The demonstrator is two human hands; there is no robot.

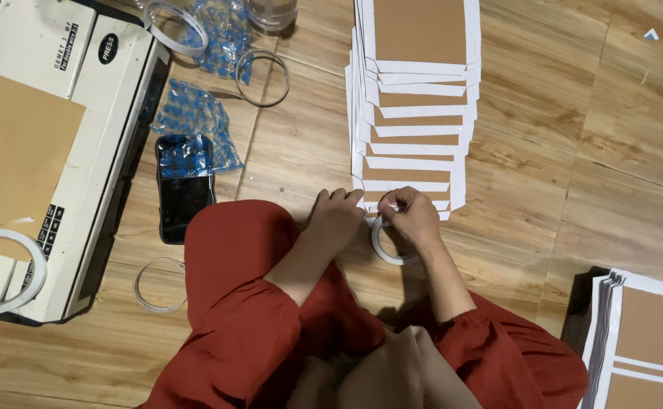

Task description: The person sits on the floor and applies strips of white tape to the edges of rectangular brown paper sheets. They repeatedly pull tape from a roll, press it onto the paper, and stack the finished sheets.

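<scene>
Two hands met at frame centre: right hand [413, 218] pinched a tape roll [389, 244] over the nearest card of the fanned stack [411, 163]; left hand [337, 216], fingers curled, pressed the floor [574, 151] beside it.

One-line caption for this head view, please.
Right hand holds a white tape roll beside left hand, at a fanned row of brown-and-white card sheets.

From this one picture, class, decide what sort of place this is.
Probably a home workspace for hand-binding, on a wood-look floor. A binding machine sits beside a fanned row of brown-and-white card covers, and the hands work a tape roll.
</scene>
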